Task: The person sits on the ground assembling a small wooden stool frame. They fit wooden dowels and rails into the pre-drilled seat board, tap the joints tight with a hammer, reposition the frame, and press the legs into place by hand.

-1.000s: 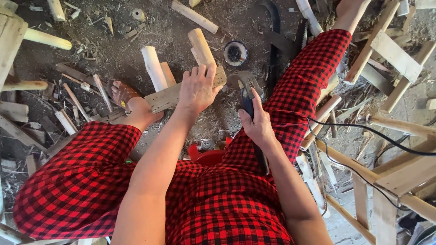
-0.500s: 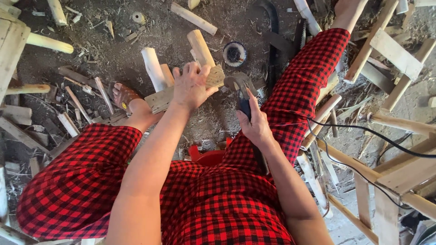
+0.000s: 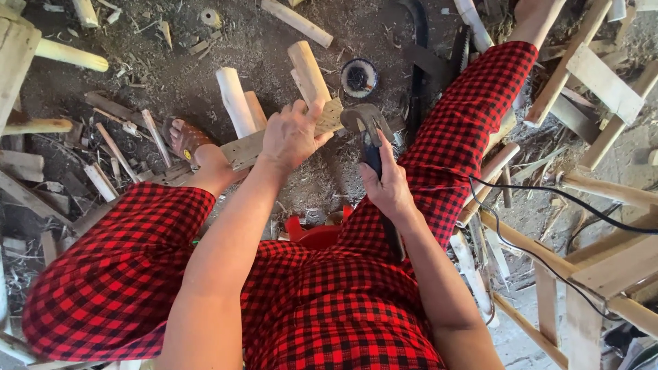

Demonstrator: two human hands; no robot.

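The left hand (image 3: pixel 291 137) is closed around a flat wooden slat (image 3: pixel 250 145). The right hand (image 3: pixel 389 186) grips a hammer (image 3: pixel 370 133), whose head has moved closer to the slat's end.

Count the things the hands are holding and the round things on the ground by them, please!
Flat wooden slat, held by the left hand: 1
Hammer, gripped by the right hand: 1
Pale round wooden pegs standing behind the slat: 2
Small dark round tin on the dirt: 1
Total: 5
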